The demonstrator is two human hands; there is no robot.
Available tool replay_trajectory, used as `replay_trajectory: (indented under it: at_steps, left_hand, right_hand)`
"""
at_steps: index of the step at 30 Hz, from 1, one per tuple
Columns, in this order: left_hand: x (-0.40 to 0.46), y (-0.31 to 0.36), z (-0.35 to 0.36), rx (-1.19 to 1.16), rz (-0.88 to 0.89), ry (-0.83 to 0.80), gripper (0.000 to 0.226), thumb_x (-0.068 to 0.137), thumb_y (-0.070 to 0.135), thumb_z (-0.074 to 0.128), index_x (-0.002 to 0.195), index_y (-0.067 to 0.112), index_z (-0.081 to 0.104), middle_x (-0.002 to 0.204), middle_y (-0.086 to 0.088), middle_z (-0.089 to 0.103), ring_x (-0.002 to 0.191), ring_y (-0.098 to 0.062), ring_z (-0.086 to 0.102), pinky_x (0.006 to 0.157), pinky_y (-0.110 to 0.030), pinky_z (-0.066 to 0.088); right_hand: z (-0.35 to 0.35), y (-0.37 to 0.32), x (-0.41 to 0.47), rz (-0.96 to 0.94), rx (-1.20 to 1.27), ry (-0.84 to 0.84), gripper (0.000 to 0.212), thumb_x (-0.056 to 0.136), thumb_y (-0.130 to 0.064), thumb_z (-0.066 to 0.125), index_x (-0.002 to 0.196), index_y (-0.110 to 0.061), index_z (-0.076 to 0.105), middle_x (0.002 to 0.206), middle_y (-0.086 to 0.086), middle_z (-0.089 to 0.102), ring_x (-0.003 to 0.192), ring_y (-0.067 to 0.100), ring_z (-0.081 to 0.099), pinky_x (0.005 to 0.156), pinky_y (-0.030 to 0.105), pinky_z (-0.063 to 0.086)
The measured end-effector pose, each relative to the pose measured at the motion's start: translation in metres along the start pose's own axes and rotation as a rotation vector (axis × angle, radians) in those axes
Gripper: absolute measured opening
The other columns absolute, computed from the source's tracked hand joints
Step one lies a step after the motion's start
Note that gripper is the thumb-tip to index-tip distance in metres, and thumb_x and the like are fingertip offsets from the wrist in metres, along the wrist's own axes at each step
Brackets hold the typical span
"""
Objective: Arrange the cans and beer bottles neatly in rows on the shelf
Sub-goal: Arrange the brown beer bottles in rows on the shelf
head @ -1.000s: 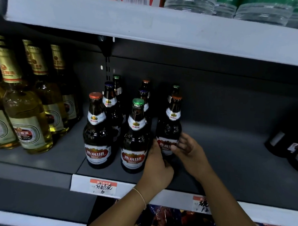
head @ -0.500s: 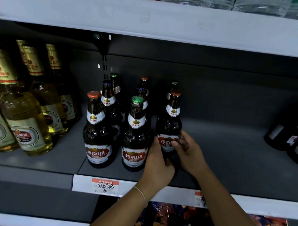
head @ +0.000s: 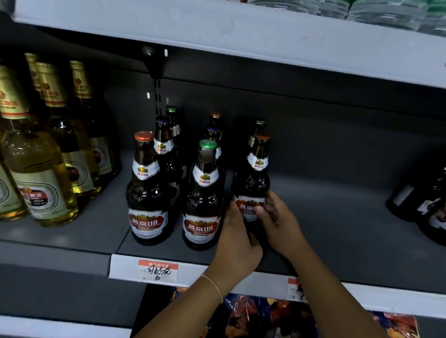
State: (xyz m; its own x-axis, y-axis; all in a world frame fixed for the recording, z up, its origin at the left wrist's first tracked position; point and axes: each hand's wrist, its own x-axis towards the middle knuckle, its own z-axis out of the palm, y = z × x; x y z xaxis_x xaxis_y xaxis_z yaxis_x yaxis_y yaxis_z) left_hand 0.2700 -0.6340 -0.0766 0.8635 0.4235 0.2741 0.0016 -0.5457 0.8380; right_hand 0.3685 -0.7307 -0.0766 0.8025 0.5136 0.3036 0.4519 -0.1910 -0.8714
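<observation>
Grey shelf (head: 341, 223), mid level. Pale beer bottles (head: 39, 177) bunched at far left; dark bottles (head: 432, 211) at far right edge. Centre: brown beer bottles in three rows running front to back. Third row's front bottle (head: 253, 180) stands upright, set a bit behind its neighbours. Left hand (head: 235, 242) and right hand (head: 282, 221) both wrap its lower body, one per side, fingers curled on the label.

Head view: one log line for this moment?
left hand: grips brown bottle | right hand: grips same bottle | bottle: upright, third row front | shelf
</observation>
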Motion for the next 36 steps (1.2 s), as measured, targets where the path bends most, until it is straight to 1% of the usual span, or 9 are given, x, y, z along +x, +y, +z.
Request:
replay_trajectory:
  at_steps: [2,4,8,12,17,23,26,29,36]
  left_hand:
    - [-0.007,0.007,0.0,0.01,-0.02,-0.012,0.078,0.087,0.006,0.05,0.153,0.007,0.007,0.158,-0.004,0.018,0.142,-0.005,0.014,0.097,0.007,-0.003]
    - [-0.014,0.014,0.0,0.002,-0.007,-0.017,0.075,0.09,0.007,0.048,0.153,0.008,0.008,0.158,-0.005,0.015,0.145,-0.011,0.015,0.097,0.006,-0.001]
    - [-0.019,0.041,0.003,-0.004,0.102,-0.032,0.068,0.091,0.009,0.049,0.152,0.01,0.018,0.155,-0.005,0.025,0.144,-0.015,0.023,0.116,-0.018,0.018]
    - [-0.003,0.074,0.028,-0.074,0.226,-0.032,0.058,0.091,0.015,0.045,0.147,0.008,0.032,0.142,-0.008,0.046,0.133,-0.019,0.043,0.111,-0.038,0.037]
    - [0.027,0.125,0.083,-0.19,0.354,-0.103,0.053,0.092,0.017,0.045,0.144,0.008,0.038,0.138,-0.008,0.051,0.129,-0.018,0.048,0.11,-0.037,0.039]
    - [0.051,0.173,0.165,-0.287,0.401,-0.27,0.047,0.096,0.016,0.044,0.142,0.009,0.042,0.141,-0.008,0.05,0.128,-0.017,0.049,0.11,-0.034,0.04]
    - [0.056,0.192,0.199,-0.234,0.416,-0.38,0.042,0.102,0.019,0.04,0.144,0.013,0.041,0.146,-0.003,0.045,0.135,-0.013,0.041,0.113,-0.024,0.03]
    - [0.059,0.208,0.229,-0.186,0.415,-0.454,0.043,0.104,0.023,0.035,0.146,0.016,0.037,0.15,0.0,0.04,0.138,-0.01,0.035,0.106,-0.012,0.022]
    - [0.073,0.225,0.281,-0.19,0.361,-0.493,0.045,0.104,0.025,0.034,0.148,0.02,0.034,0.153,0.001,0.036,0.141,-0.011,0.032,0.118,-0.029,0.025]
  right_hand:
    - [-0.005,0.001,-0.003,0.012,-0.004,0.023,0.057,0.099,-0.012,0.052,0.152,-0.011,0.029,0.147,0.001,0.048,0.133,0.005,0.047,0.108,0.017,0.04]
    - [-0.013,0.0,-0.006,0.034,-0.02,0.066,0.058,0.1,-0.016,0.051,0.152,-0.01,0.027,0.146,-0.002,0.044,0.133,0.004,0.043,0.102,0.005,0.036]
    - [-0.047,-0.005,-0.013,0.032,-0.071,0.165,0.05,0.101,-0.023,0.05,0.148,-0.012,0.039,0.135,-0.006,0.05,0.127,0.003,0.047,0.093,-0.004,0.033]
    - [-0.096,-0.014,-0.021,0.008,-0.104,0.291,0.038,0.101,-0.023,0.051,0.137,-0.015,0.052,0.123,-0.008,0.06,0.11,-0.01,0.055,0.092,-0.001,0.038]
    - [-0.173,-0.012,-0.034,-0.015,-0.124,0.48,0.028,0.099,-0.019,0.055,0.126,-0.013,0.06,0.104,-0.011,0.064,0.09,-0.013,0.058,0.088,0.012,0.045]
    - [-0.264,0.014,-0.049,0.009,-0.211,0.707,0.026,0.096,-0.01,0.06,0.121,-0.003,0.06,0.103,0.005,0.065,0.084,-0.011,0.059,0.078,0.003,0.044]
    - [-0.303,0.032,-0.053,0.051,-0.266,0.8,0.028,0.093,-0.016,0.064,0.12,-0.008,0.06,0.107,0.01,0.068,0.094,0.014,0.065,0.089,0.023,0.053]
    - [-0.337,0.048,-0.055,0.08,-0.495,0.882,0.036,0.089,-0.022,0.068,0.121,-0.006,0.061,0.111,0.013,0.068,0.104,0.028,0.064,0.094,0.041,0.051]
    - [-0.382,0.071,-0.041,0.206,-0.584,0.841,0.065,0.088,-0.028,0.068,0.141,0.0,0.042,0.135,0.021,0.053,0.127,0.035,0.049,0.106,0.046,0.043]
